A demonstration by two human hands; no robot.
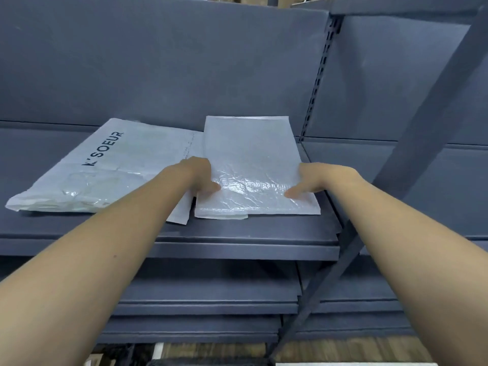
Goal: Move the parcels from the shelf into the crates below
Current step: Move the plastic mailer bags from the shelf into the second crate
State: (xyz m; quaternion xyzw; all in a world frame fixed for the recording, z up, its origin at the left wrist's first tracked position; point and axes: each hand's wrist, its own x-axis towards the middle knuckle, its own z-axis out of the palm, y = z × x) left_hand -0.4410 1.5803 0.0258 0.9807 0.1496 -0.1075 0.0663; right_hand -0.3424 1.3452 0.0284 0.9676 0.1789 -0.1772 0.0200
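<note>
A flat white plastic parcel [250, 159] lies on the grey shelf [237, 231], near its right end. My left hand [198, 173] grips the parcel's left edge, thumb on top and fingers hidden under it. On the right edge my right hand [319, 178] holds it the same way, thumb pressed onto the shiny wrap. To the left lies a larger pale parcel [105, 167] printed "SOEUR", partly under my left forearm and touching the white parcel's left side. No crate shows in this view.
A grey back panel [158, 62] rises behind the parcels. A slotted upright [317, 83] and a diagonal brace [422, 143] stand just right of my right hand. More grey shelves [206, 302] stack below, with wooden floor [343, 350] at the bottom.
</note>
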